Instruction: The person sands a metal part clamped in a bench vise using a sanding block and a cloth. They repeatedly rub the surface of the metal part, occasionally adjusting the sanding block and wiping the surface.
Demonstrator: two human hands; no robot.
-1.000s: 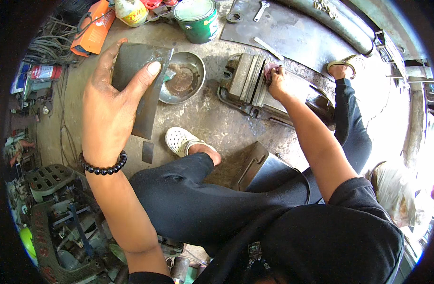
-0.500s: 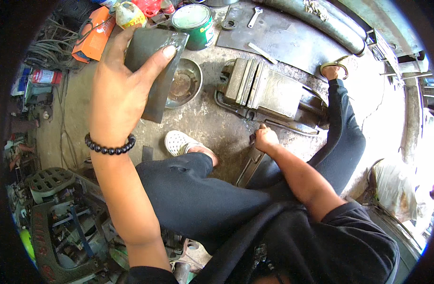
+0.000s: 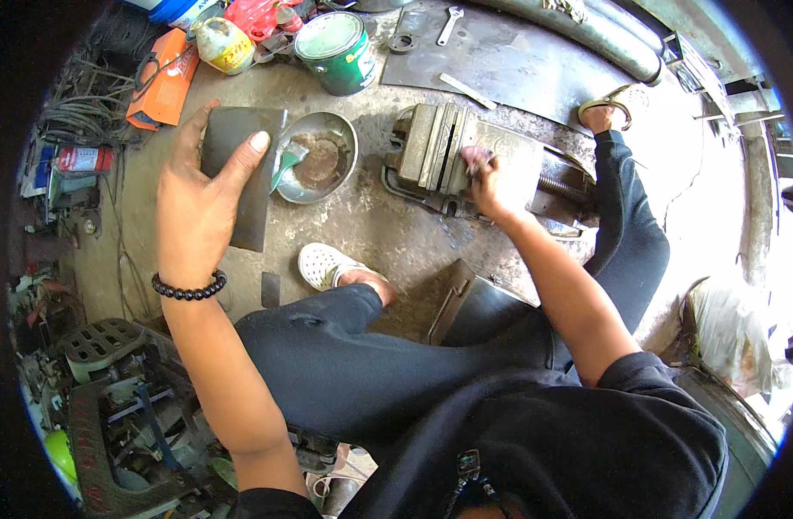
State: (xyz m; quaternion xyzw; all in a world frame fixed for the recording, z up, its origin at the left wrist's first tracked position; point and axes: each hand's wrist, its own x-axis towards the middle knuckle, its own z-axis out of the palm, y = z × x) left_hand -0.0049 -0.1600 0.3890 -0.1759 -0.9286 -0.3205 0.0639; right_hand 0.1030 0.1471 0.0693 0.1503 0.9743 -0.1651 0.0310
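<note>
My left hand (image 3: 196, 208) grips a flat dark metal plate (image 3: 256, 203), its thumb on the face and its fingers round the far edge. The plate is held up beside a round metal pan (image 3: 351, 143) with a green-handled brush (image 3: 287, 163) in it. Above the machine vise (image 3: 513, 147) is my right hand (image 3: 492, 186), with its fingers curled. Something small, dark and pinkish shows at its fingertips, too blurred to name. The vise sits on the floor, and its jaws show a narrow dark gap.
A metal box (image 3: 474, 307) stands between my legs. Behind the pan are a green paint can (image 3: 336, 60), a yellowish jug (image 3: 223, 45) and an orange machine (image 3: 161, 78). A wrench (image 3: 450, 26) and a flat strip (image 3: 467, 91) lie on a steel sheet (image 3: 535, 65).
My right hand has moved up from beside the metal box to over the vise. My left hand has lowered the plate slightly to the left, uncovering more of the pan and the brush.
</note>
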